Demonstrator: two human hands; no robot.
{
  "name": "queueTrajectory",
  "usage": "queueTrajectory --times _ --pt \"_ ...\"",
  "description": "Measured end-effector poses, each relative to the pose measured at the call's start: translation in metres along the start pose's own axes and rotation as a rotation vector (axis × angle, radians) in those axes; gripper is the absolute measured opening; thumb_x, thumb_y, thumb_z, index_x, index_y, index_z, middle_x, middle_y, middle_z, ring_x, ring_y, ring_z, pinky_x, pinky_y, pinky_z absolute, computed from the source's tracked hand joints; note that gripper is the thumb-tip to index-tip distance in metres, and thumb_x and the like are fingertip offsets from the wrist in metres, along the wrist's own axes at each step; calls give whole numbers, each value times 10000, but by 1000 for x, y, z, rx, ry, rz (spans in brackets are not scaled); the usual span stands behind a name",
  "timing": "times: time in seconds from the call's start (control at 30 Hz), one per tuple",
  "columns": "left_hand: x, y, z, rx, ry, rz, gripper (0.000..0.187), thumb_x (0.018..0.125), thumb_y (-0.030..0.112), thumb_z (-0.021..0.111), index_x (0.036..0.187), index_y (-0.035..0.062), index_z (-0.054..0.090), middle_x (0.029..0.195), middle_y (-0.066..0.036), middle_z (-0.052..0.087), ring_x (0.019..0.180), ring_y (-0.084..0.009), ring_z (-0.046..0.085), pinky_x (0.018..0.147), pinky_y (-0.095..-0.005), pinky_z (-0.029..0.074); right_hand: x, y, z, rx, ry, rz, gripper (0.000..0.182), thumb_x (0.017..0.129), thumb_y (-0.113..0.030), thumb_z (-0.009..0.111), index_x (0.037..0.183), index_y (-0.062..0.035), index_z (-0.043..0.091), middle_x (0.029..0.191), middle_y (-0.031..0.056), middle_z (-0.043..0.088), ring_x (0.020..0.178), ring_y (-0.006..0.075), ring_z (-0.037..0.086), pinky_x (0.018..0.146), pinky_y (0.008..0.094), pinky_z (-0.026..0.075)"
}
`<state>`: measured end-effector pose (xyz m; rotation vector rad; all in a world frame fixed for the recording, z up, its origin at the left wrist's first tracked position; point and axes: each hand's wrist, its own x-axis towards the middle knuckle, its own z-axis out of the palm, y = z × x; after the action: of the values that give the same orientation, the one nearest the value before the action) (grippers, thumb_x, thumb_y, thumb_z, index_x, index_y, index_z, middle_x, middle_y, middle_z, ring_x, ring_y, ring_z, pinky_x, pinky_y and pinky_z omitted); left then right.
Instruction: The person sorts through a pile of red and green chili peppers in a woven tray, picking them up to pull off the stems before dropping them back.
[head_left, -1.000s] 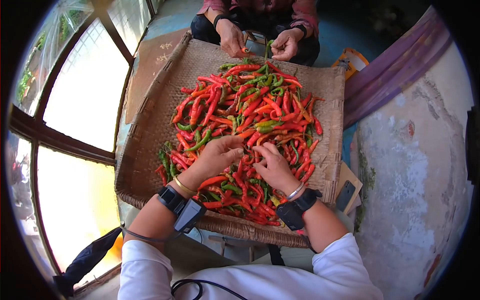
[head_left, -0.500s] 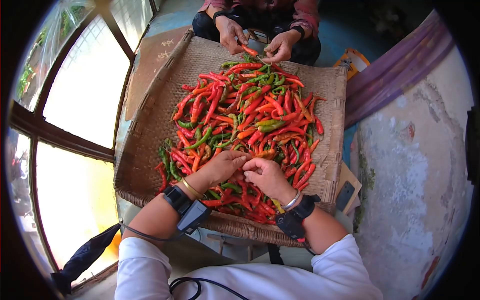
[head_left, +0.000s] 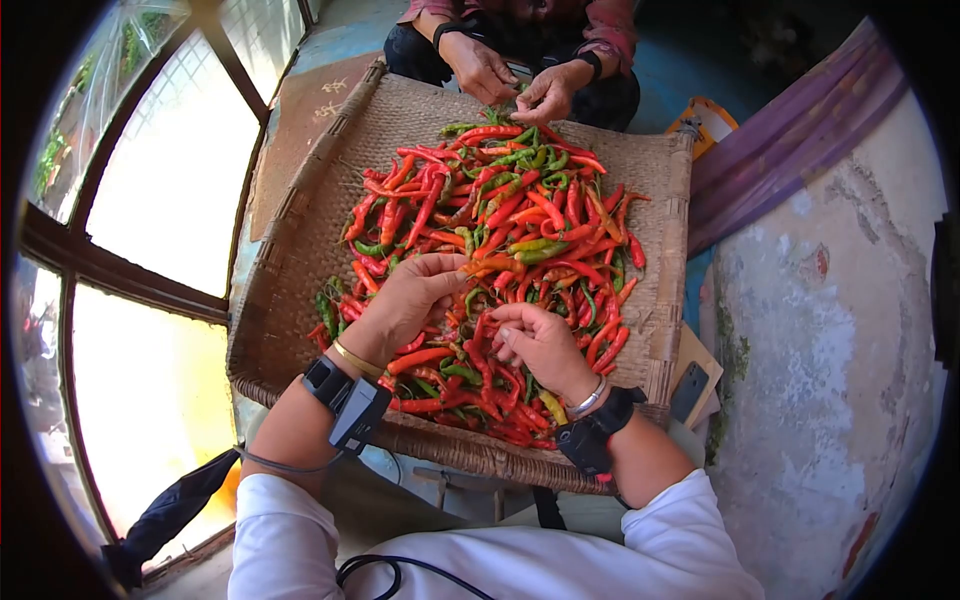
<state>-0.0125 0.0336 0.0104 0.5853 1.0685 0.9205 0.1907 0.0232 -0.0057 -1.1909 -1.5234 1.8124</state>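
Red, orange and green chili peppers [head_left: 560, 215] lie heaped in a woven tray [head_left: 330, 190]. Over the left middle of the heap is my left hand [head_left: 412, 300], with thumb and forefinger brought together beside an orange pepper; what they pinch, if anything, is too small to tell. My right hand [head_left: 540, 345] is lower and to the right, its fingers curled above the peppers near a red one. Whether it grips anything is hidden. The two hands are apart. A gold bangle circles my left wrist, a silver one my right.
Across the tray sits another person, whose hands [head_left: 515, 88] meet at the far edge of the heap. A phone [head_left: 689, 390] lies right of the tray. Windows [head_left: 150, 230] stand at the left, a stained wall [head_left: 820, 360] at the right.
My left hand has moved up and left, away from my right hand, which has shifted slightly. The red pepper in the other person's hands is no longer visible there.
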Motion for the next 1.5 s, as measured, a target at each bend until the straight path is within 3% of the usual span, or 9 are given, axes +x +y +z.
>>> queueTrajectory --times 0.1,0.27,0.47,0.57,0.7,0.87,1.0,1.07,1.5 --pt "4 10 6 -227 131 300 426 821 123 588 1204 21 433 954 -21 542 733 -82 547 593 -194 454 5 4 -8 50 77 15 228 859 -76 476 1061 26 507 845 54 570 671 86 561 538 189 457" --pt "24 -22 -6 118 7 128 466 856 124 537 1271 22 351 1173 -82 470 795 -118 564 666 -246 485 13 10 -14 78 164 46 347 858 -126 484 1151 52 432 941 90 546 715 120 575 547 206 464" --pt "50 -67 -25 875 145 418 466 843 84 534 1265 13 351 1061 -67 515 719 -95 540 595 -236 466 13 12 -10 179 121 64 483 856 -144 482 1261 51 305 1133 170 446 786 168 585 577 223 476" --pt "28 -41 -3 523 42 114 508 806 90 579 1255 3 357 1093 -115 512 663 -128 540 589 -253 461 14 13 -10 182 74 70 482 855 -129 474 1271 37 297 1172 189 427 799 170 584 590 226 477" --pt "28 -47 -2 440 38 104 404 780 118 614 1140 0 473 977 -121 577 621 -146 538 564 -293 461 15 13 -8 156 53 83 487 852 -105 459 1287 23 281 1197 202 416 809 169 582 606 226 476" --pt "19 -41 6 1060 -52 239 270 806 146 606 1015 -18 556 724 -34 603 676 -116 554 588 -263 457 15 12 -7 68 12 69 494 848 -82 442 1298 20 266 1204 204 418 811 160 580 615 224 470" --pt "26 -53 1 964 18 327 233 826 171 587 969 -12 580 711 -20 599 622 -96 536 549 -244 439 15 13 -7 59 19 48 493 848 -85 445 1298 17 269 1197 202 425 802 156 581 605 220 467" --pt "20 -43 9 549 97 170 193 849 174 556 933 5 600 711 -7 596 556 -58 494 499 -209 405 16 15 -7 71 51 43 473 834 -73 461 1284 -26 323 1161 170 472 771 147 598 572 223 461" --pt "10 -44 20 653 10 337 185 832 178 576 763 7 592 622 24 566 546 -47 483 490 -209 385 17 14 -5 3 129 -67 463 787 -10 491 1238 -44 395 1037 145 551 781 143 601 597 250 465"
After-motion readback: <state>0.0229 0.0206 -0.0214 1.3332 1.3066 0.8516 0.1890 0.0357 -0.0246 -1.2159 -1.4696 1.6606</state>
